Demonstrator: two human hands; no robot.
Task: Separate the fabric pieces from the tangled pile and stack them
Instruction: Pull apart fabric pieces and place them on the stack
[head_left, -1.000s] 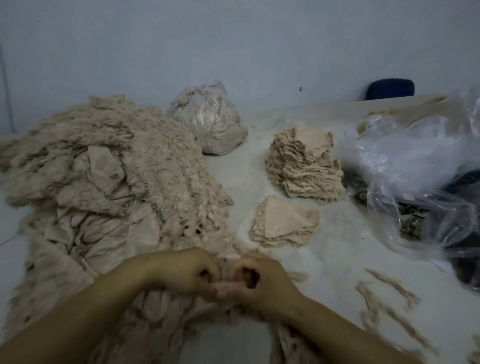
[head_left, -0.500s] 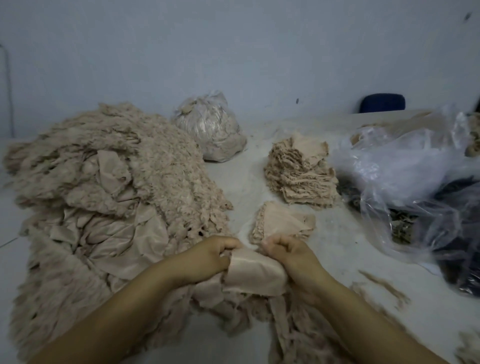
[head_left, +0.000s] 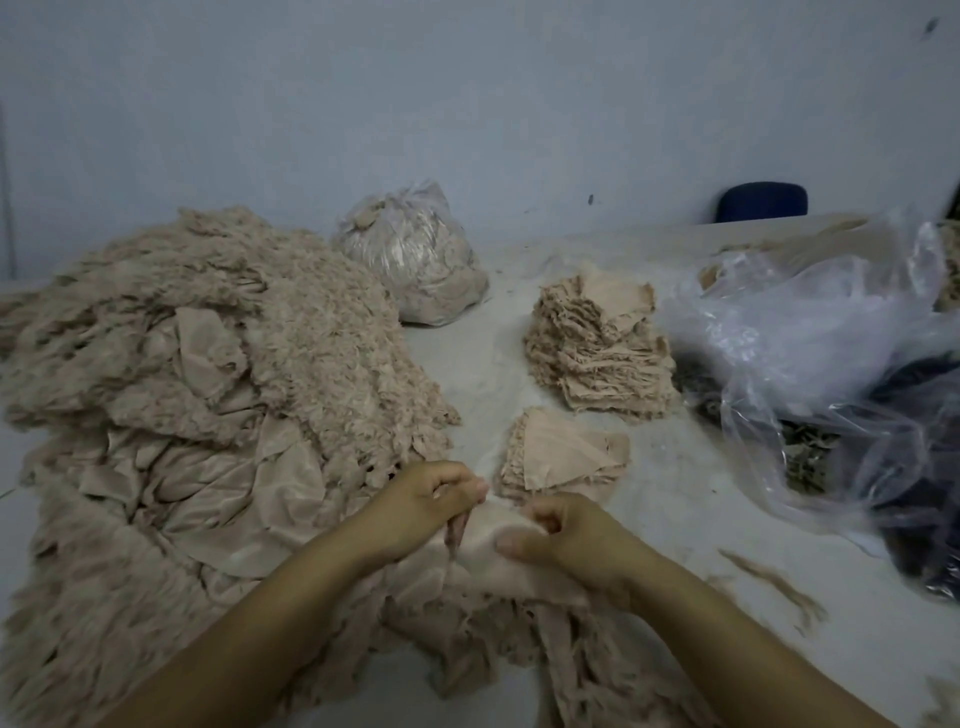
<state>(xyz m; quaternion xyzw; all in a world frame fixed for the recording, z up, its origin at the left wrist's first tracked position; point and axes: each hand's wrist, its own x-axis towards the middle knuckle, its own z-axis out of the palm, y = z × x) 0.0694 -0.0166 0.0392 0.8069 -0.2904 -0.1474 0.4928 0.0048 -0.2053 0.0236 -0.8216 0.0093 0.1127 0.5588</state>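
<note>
A big tangled pile of beige fabric (head_left: 197, 395) with frayed edges covers the left half of the white table (head_left: 675, 519). At its near right edge my left hand (head_left: 426, 504) and my right hand (head_left: 566, 535) both pinch one beige fabric piece (head_left: 498, 556), which is stretched between them and still joins the pile below. Just beyond my hands lies a low stack of separated pieces (head_left: 561, 457). A taller stack of pieces (head_left: 597, 343) stands farther back.
A clear bag stuffed with beige scraps (head_left: 415, 260) sits at the back centre. Loose clear plastic bags (head_left: 831, 364) over dark material fill the right side. Frayed threads (head_left: 779, 587) lie on the table at the right. A blue chair back (head_left: 761, 201) shows behind.
My hands rose from the pile's edge and drew apart, pulling one fabric piece up and stretching it between them. The view also shifted slightly.
</note>
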